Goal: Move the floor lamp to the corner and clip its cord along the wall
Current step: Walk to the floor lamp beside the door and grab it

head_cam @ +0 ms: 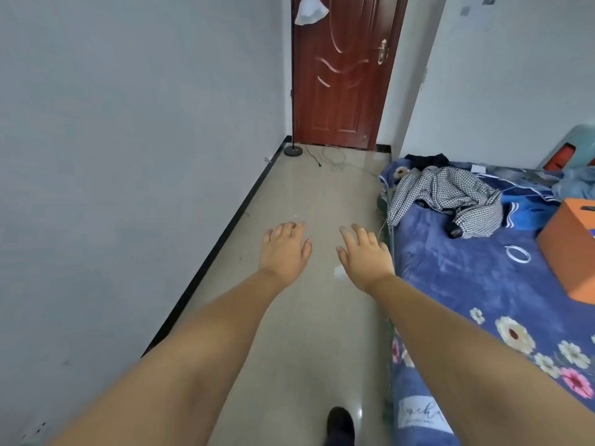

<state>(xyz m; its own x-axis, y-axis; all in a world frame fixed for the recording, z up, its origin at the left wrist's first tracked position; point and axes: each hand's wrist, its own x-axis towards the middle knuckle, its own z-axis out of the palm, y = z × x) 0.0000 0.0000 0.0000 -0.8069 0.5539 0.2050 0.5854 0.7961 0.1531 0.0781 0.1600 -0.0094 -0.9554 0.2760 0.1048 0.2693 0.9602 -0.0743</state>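
Note:
The floor lamp (293, 91) stands far ahead in the corner where the left wall meets the brown door, with a thin black pole, a round black base (293, 151) and a white shade (310, 9) at the top. Its black cord (312, 156) trails loose over the floor to the right of the base. A small clip (268, 160) shows low on the left wall near the lamp. My left hand (285, 249) and my right hand (365, 255) reach forward side by side, palms down, fingers spread, holding nothing, well short of the lamp.
A brown door (341, 72) closes the far end. A bed (476, 278) with a blue flowered cover, a checked garment (447, 194) and an orange box (571, 249) fills the right side. Pale cables (338, 162) lie on the floor by the door. A wall socket (37, 429) sits low at the left.

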